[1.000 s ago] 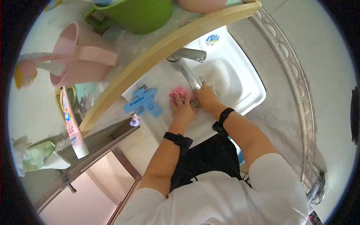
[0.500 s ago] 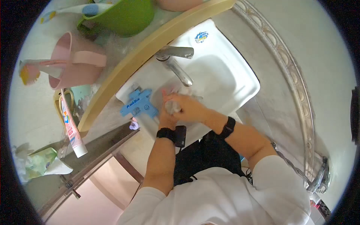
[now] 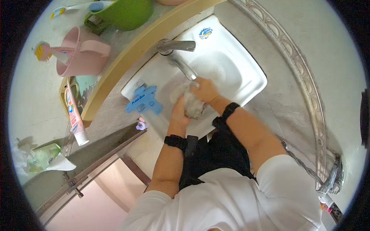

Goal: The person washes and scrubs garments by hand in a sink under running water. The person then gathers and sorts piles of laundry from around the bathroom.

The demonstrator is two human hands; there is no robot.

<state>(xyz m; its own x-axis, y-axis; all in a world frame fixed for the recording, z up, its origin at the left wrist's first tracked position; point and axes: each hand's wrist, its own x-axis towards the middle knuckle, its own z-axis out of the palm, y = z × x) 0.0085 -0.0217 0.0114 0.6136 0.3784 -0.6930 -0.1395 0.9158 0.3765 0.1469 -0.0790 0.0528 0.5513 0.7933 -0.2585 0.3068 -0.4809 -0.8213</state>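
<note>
A wet greyish-white cloth point(image 3: 192, 106) hangs between my hands over the white sink point(image 3: 252, 79). My left hand point(image 3: 179, 109) is closed on the cloth's left side. My right hand point(image 3: 204, 90), a little blurred, grips its upper right part just below the spout of the metal faucet point(image 3: 183, 66). Both wrists carry black bands. A blue card-like piece point(image 3: 144, 101) with printed letters lies on the sink's left rim.
Above the sink runs a yellowish shelf edge point(image 3: 127, 57). Beyond it are a pink cup point(image 3: 86, 54) with a brush, a green cup point(image 3: 129, 15) and a toothpaste tube point(image 3: 75, 115). A shower head point(image 3: 332, 177) is at the right.
From gripping close together half a second ago, my hands have parted, the right one moving up toward the spout. More of the greyish cloth shows; the pink seen earlier is mostly out of sight.
</note>
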